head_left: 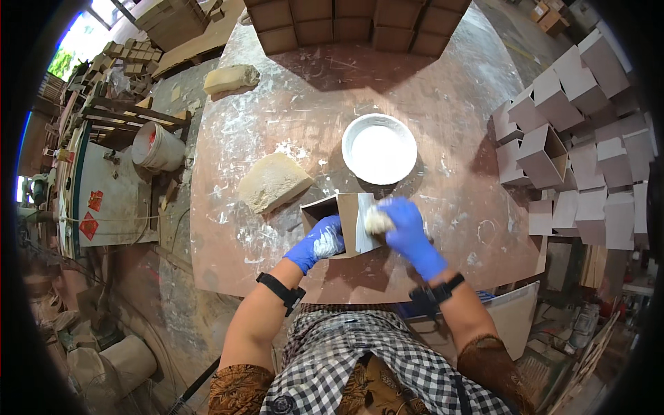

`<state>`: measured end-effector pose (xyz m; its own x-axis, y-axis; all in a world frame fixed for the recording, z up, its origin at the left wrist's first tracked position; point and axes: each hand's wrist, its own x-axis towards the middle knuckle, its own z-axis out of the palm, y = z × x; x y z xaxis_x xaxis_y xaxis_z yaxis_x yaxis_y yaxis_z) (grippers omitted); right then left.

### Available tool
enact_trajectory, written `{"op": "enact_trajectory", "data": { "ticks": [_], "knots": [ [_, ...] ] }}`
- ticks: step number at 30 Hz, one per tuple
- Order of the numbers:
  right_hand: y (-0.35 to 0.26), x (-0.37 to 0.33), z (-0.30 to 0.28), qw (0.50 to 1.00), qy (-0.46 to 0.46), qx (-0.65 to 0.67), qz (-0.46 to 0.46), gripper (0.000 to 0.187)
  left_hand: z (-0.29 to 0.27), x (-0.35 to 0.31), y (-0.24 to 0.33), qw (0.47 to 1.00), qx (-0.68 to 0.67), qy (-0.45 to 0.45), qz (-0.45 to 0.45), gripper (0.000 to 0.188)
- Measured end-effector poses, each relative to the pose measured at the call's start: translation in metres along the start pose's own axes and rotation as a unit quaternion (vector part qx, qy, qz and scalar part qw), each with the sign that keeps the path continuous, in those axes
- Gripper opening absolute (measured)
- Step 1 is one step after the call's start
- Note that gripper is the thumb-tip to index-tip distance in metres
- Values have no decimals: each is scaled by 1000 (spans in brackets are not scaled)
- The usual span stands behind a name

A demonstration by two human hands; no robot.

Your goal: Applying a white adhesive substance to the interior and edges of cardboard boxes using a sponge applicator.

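Observation:
A brown open-ended box is held over the near part of the table, with white paint on its right side. My left hand, in a blue glove smeared with white, reaches into the open end and supports the box from inside; its fingertips are hidden. In my blue-gloved right hand is a pale sponge, pressed against the painted side and slightly blurred. Just beyond the box stands a round bowl of white paint. A larger wedge of foam lies to the left of the box.
Stacked brown boxes stand at the table's far edge. Many whitish boxes are piled at the right. Another foam piece sits far left on the paint-marked table. A white bucket is beyond the left edge.

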<state>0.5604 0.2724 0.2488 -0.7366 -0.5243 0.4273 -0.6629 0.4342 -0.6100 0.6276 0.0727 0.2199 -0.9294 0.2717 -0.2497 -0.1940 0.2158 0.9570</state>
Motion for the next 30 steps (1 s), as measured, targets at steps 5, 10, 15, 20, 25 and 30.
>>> {"op": "enact_trajectory", "data": {
  "ticks": [5,10,15,20,25,30],
  "knots": [
    [13,19,-2,999,2,5,50,30,-1,4,3,999,39,-18,9,29],
    [-35,-33,-27,992,-118,-44,-26,40,-1,-1,-26,972,-232,6,-45,28],
    [7,26,1,996,-26,-89,3,36,-1,6,1,998,51,-9,-20,29],
    [-7,-6,-3,992,-21,-100,-73,35,-5,2,-9,999,1,-5,-40,29],
    [-38,-13,-20,990,-66,-68,-102,33,-5,-2,13,995,-86,-19,-50,29],
    [-6,43,3,997,-1,-69,-14,33,1,7,3,996,82,-30,2,32]
  ]
}}
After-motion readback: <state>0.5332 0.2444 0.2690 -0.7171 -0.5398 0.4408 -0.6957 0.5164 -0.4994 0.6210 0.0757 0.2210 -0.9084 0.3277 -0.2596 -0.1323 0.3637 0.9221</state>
